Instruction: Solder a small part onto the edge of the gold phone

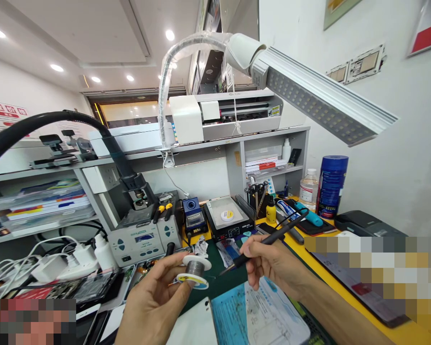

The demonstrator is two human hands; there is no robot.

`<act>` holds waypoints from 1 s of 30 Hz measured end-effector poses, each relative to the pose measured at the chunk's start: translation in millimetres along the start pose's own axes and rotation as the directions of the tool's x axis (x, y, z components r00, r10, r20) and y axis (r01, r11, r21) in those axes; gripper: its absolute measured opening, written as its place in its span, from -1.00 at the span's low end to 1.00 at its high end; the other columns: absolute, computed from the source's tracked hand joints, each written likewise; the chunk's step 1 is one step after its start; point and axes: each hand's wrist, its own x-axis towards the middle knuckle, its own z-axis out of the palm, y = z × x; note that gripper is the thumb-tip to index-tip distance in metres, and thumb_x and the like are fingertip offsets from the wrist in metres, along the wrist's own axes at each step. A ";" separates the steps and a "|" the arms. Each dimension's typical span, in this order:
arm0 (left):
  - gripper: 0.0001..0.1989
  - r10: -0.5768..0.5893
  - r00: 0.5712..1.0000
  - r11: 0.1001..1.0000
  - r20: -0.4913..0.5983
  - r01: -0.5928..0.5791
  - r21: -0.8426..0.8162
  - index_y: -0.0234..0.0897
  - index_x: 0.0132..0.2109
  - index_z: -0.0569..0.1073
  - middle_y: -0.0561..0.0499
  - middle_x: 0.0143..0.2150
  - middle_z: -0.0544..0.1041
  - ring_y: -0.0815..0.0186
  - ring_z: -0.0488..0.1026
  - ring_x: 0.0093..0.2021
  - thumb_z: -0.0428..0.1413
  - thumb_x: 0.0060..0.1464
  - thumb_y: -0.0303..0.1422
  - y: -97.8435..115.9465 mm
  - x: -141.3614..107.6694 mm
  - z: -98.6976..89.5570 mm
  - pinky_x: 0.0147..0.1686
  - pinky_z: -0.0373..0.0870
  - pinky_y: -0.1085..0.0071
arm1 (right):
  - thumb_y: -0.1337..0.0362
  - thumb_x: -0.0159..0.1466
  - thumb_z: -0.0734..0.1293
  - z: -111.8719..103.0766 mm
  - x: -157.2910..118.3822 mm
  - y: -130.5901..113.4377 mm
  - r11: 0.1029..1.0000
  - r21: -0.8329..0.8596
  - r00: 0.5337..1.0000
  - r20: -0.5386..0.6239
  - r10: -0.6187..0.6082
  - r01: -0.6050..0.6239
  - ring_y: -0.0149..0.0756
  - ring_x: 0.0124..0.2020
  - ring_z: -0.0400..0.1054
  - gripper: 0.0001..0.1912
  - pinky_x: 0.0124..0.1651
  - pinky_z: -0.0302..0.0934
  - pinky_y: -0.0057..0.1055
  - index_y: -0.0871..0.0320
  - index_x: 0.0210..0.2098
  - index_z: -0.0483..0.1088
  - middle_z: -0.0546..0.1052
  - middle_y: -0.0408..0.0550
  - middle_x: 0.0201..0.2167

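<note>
Between the thumb and fingers of my left hand (156,292) is a white spool of solder wire (196,265), tilted on its side. My right hand (264,258) grips a black soldering iron (269,239) like a pen. The iron's thin tip points down and left, close to the spool, and a fine strand of wire seems to reach toward it. Whether tip and wire touch I cannot tell. Below the hands lie a blue-and-white printed sheet or packet (251,311) and the green work mat (215,287).
Behind the hands stand a grey rework station (143,239), a small blue soldering station (194,215) and a black heating plate (230,218). A lamp (319,96) hangs overhead. Phones and cables crowd the left; a bottle (309,187) and blue can (333,186) stand right.
</note>
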 end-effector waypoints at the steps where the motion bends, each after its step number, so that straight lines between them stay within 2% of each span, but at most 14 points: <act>1: -0.57 0.000 1.000 1.000 -0.001 0.000 0.001 -0.25 -0.08 0.60 -0.15 -0.12 0.71 0.12 0.67 -0.22 0.38 -0.05 -0.11 -0.2 0.1 -0.2 -0.24 0.63 0.36 | 0.26 0.07 0.41 0.0 -0.2 0.0 1.000 0.001 1.000 0.000 -0.001 0.001 -0.32 -0.68 0.42 -0.88 -0.63 0.33 -0.43 0.20 -0.45 0.46 0.51 -0.16 -0.67; 14: -0.55 0.004 1.000 1.000 -0.018 -0.004 0.019 -0.24 -0.10 0.61 -0.17 -0.13 0.71 0.06 0.68 -0.20 0.38 -0.07 -0.06 1.8 -0.5 1.8 -0.26 0.64 0.34 | 0.26 0.08 0.41 -0.7 -0.2 0.6 1.000 -0.001 1.000 0.010 0.002 -0.002 -0.33 -0.68 0.41 -0.88 -0.62 0.35 -0.41 0.20 -0.45 0.47 0.51 -0.15 -0.66; 30: -0.59 0.009 1.000 1.000 -0.022 -0.010 -0.027 -0.24 -0.12 0.61 -0.13 -0.17 0.72 0.12 0.67 -0.26 0.41 -0.09 -0.13 0.7 -0.7 3.1 -0.26 0.64 0.35 | 0.28 0.08 0.40 0.4 -0.7 0.5 1.000 -0.004 1.000 0.006 0.002 -0.002 -0.33 -0.69 0.41 -0.90 -0.63 0.35 -0.42 0.20 -0.45 0.47 0.50 -0.16 -0.67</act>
